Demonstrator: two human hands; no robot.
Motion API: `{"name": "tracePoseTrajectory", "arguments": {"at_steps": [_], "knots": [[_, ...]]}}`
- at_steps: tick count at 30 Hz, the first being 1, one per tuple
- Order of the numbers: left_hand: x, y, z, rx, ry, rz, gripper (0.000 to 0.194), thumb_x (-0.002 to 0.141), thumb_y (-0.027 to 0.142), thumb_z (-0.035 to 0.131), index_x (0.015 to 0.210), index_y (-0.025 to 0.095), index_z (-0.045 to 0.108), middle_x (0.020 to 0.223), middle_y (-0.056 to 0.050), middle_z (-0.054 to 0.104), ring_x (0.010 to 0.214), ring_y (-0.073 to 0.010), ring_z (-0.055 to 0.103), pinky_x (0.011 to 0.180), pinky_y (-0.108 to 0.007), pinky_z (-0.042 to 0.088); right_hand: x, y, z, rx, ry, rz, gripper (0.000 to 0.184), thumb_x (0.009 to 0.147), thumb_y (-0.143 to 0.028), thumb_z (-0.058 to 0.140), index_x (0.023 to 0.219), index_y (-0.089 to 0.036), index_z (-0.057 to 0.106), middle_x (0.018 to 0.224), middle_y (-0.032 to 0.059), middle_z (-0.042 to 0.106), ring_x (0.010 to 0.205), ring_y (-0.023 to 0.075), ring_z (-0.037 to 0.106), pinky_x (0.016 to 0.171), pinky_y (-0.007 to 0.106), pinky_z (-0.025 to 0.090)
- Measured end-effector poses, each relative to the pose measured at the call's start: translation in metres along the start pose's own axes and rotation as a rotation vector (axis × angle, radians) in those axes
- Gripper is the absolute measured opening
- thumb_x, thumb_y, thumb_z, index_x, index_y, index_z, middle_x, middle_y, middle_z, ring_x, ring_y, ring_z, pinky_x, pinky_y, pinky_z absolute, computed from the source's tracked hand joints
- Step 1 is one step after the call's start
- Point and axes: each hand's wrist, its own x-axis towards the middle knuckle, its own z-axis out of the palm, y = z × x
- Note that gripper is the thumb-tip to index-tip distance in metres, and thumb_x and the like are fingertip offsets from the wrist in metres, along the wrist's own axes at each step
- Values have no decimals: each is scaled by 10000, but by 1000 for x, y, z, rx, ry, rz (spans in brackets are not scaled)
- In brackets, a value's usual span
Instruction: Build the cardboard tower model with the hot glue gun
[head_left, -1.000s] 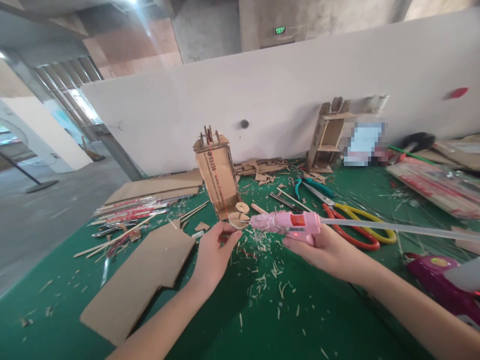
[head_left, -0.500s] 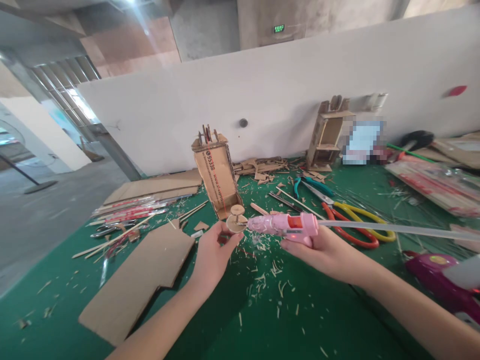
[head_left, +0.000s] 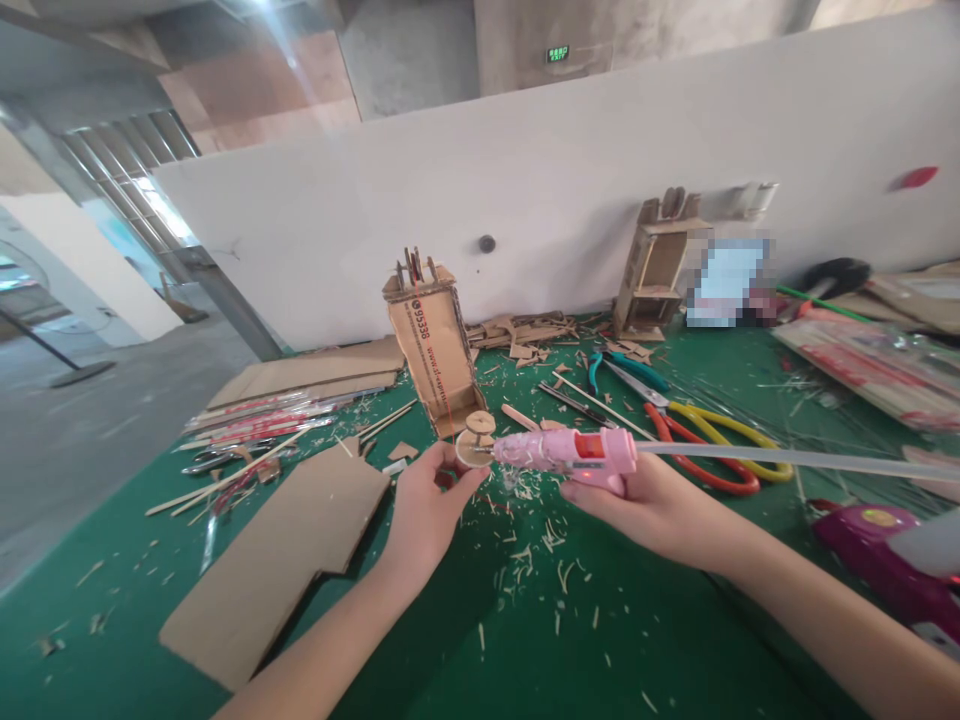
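Between thumb and fingers, my left hand (head_left: pixel 431 500) pinches the larger of two round cardboard discs (head_left: pixel 471 455). A smaller disc (head_left: pixel 480 423) sits above it on a short post. My right hand (head_left: pixel 645 510) is wrapped round the grip of a pink hot glue gun (head_left: pixel 566 452), whose nozzle meets the discs near the post. From the gun's back runs a long translucent glue stick (head_left: pixel 780 457). Just behind my left hand stands a tall cardboard box frame (head_left: pixel 431 350) with sticks on top and a red string down its front.
Cut cardboard (head_left: pixel 285 550) lies to the left. Red-and-yellow-handled scissors (head_left: pixel 712 450) and teal-handled pliers (head_left: pixel 630 372) lie at the right. A second cardboard frame (head_left: pixel 652 270) stands by the white partition (head_left: pixel 525 190). A purple device (head_left: pixel 877 560) sits far right; scraps litter the green table (head_left: pixel 585 670).
The two discs in my left hand have shifted or tilted slightly at the nozzle. My right hand and the glue gun stay almost in place.
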Motion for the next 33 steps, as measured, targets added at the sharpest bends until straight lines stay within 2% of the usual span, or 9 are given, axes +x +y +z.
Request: {"name": "tracePoseTrajectory", "arguments": {"at_steps": [4,9,16,22,30,33], "knots": [[-1,1,0,10,14,7,209,758,341,654,862,160,665,760,-19,666,618,-145,508,584,-256,397,0,0,0,10,-14,1,308,909,-468,495,1089,-226,559,737,-17,505,643,132,438,604,278,407],[0,-3,1,-22,17,28,191,767,334,646,854,164,664,773,-22,671,655,-153,544,615,-261,421,1,1,0,13,-11,-2,336,911,-468,500,1158,-242,533,744,-25,497,659,133,446,623,277,405],[0,-7,1,-6,29,85,126,788,292,623,792,169,649,759,-18,665,706,-166,574,642,-257,436,0,1,-3,-1,-4,13,428,913,-467,497,1287,-261,470,783,-11,558,667,147,484,644,290,442],[-1,-8,1,-29,21,94,148,811,303,607,838,164,649,815,-34,683,758,-176,598,693,-272,452,0,-2,-3,-10,6,-43,379,915,-424,510,1259,-268,539,967,30,645,794,174,581,718,294,478],[0,-5,0,-27,31,111,152,818,313,601,817,169,651,792,-26,678,727,-172,590,671,-270,446,0,0,-4,-69,48,-55,385,901,-408,528,1259,-272,563,758,12,618,655,164,552,580,273,462],[0,-5,0,-21,32,116,154,821,307,595,840,170,663,824,-35,694,746,-179,594,671,-273,441,1,0,-4,-71,59,-67,375,897,-413,531,1240,-270,576,792,20,628,682,169,562,603,281,471]]}}
